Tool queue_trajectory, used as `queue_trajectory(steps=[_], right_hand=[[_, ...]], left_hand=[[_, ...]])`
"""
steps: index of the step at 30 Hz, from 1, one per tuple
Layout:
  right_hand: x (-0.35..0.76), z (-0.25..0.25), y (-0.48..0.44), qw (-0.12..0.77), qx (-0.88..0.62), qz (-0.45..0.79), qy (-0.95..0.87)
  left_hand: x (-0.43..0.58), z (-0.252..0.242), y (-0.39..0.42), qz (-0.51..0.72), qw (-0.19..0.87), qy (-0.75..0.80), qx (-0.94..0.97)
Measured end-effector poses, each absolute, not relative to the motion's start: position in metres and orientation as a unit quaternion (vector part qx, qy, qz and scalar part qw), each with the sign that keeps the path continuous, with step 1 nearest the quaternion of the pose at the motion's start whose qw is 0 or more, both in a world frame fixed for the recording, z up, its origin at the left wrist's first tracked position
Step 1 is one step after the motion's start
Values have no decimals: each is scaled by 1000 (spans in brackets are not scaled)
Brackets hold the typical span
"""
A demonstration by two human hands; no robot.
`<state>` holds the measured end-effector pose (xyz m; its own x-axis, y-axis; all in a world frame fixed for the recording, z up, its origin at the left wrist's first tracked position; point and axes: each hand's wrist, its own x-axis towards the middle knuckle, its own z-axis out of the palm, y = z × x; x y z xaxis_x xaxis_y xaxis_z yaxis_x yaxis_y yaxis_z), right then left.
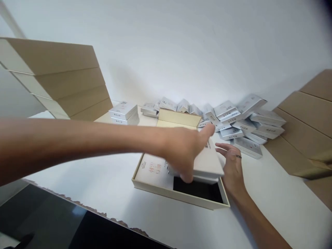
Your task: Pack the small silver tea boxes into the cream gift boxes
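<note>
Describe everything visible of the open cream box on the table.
The cream box, apparently stiff card, lies flat on the white table, its lid raised at the back. Inside, a white carton with orange print sits at left; black bottom shows at right, near white cartons in the left grip. The right grip is beside the box, contact unclear.

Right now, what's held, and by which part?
The left hand grips stacked white boxes near their left end; whether the right hand touches them is unclear.
</note>
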<state>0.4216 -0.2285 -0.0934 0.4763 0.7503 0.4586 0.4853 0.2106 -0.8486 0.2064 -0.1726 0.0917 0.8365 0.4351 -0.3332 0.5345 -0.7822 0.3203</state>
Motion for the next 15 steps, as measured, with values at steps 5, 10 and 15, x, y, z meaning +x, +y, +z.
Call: queue_trajectory(steps=[5,10,15], right_hand=[[420,-92,-231,585,-625,115,-504],[419,-90,-234,580,-632,126,-499],[422,-91,-232,585,-624,132,-501]], left_hand=[[222,58,-182,-155,194,208,946],[238,56,-179,-168,210,192,944],[253,39,-180,-180,215,185,942]])
